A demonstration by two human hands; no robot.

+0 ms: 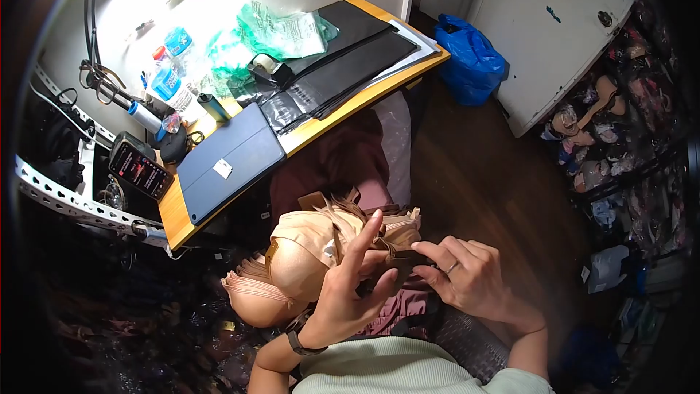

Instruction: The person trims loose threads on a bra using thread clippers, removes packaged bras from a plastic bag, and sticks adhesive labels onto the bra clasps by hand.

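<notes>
R hand (467,273) pinches dark band (399,257) btwn thumb & forefinger tips; L hand (346,292) alongside, thumb & index spread, can't tell if other fingers grip. Beige bras (300,248) bunch just L of & past L hand. Then desk (321,130) w/ blue tablet case (240,149); farther, blue bag (470,62).

- Dark brown piece (402,254): partly hidden by the left hand (341,284)
- Phone (141,170): screen text too small to read
- Blue bag (470,62): contents hidden
- White door (536,47): top cut off
</notes>
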